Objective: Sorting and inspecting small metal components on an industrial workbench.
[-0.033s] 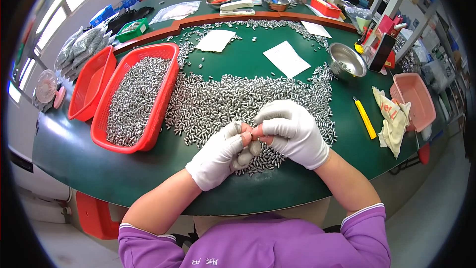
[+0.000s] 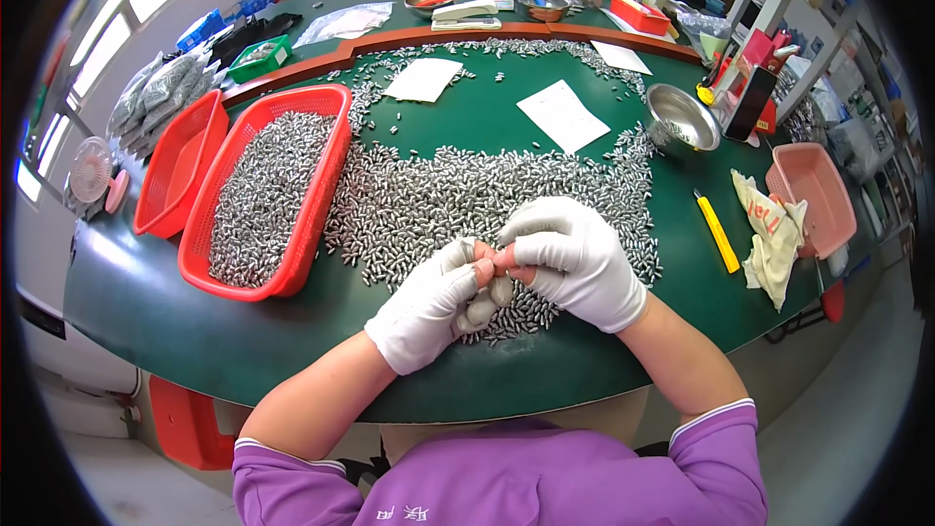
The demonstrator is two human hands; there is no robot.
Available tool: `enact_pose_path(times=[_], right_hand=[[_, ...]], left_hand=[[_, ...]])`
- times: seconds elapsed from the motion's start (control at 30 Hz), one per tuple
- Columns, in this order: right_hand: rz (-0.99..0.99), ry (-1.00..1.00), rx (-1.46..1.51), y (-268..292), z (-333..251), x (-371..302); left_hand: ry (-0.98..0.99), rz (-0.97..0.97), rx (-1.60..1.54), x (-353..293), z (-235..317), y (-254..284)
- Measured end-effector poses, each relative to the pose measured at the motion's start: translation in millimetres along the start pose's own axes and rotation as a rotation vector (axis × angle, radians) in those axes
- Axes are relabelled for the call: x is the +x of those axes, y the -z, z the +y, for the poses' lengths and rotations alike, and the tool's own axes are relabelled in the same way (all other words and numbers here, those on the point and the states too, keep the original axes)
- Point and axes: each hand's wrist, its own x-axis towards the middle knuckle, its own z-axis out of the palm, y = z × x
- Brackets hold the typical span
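Nothing visible has changed from the picture just before: both hands, the pile and the things around it match it, so the work at the fingertips appears to be at the same point, judging by these views. The left hand (image 2: 429, 307) and the right hand (image 2: 577, 258), both in white gloves with bare fingertips, meet over the near part of a wide spread of small metal pieces (image 2: 467, 190) on the green tabletop (image 2: 282, 356). Thumbs and forefingers are drawn close together, tip to tip, and the left hand's other fingers curl inward beneath; whether a piece is pinched there, or cupped in the left hand, I cannot tell, since the fingers hide it. The loose pieces lie in front of the person, under and beyond the hands, with more heaped in the red basket (image 2: 334, 166) to the left. Each is short and longer than it is wide; they lie jumbled, their long axes pointing every way, with no shared direction. Which way any piece between the fingertips points cannot be made out. The basket's own long axis slants, its far end leaning to the right.
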Motion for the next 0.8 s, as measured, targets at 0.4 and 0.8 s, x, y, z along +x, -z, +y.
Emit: enact_pose_path(times=[0.4, 0.8], right_hand=[[-0.006, -0.112, -0.018, -1.0, 0.2, -5.8], [0.288, -0.338, -0.613, 32.8, 24.9, -14.1]], left_hand=[[-0.024, 0.052, 0.016, -2.0, -1.0, -3.8], [-0.243, 0.131, 0.109, -7.5, 6.5, -8.7]])
